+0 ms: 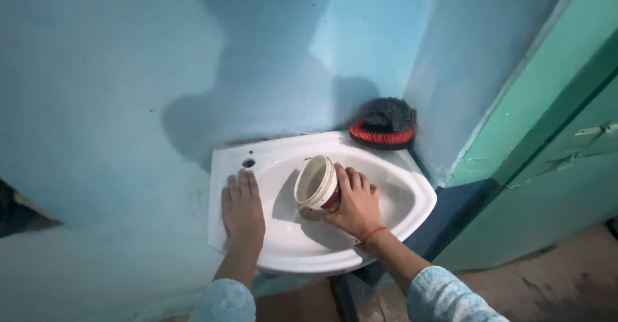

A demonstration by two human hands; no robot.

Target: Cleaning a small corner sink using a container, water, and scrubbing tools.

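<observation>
A small white corner sink [404,182] hangs on a blue wall. My left hand [243,208] lies flat on the sink's left rim, fingers together, holding nothing. My right hand [355,204] grips a white plastic tub [315,182] with a red label. The tub is tipped on its side inside the basin, its open mouth facing left. A red thread band circles my right wrist.
A red-and-black scrub brush [382,135] with a dark scouring pad [390,113] on top rests on the sink's back right corner. A tap hole [248,163] shows at the back left. A green door [566,167] stands to the right above a brown floor [566,283].
</observation>
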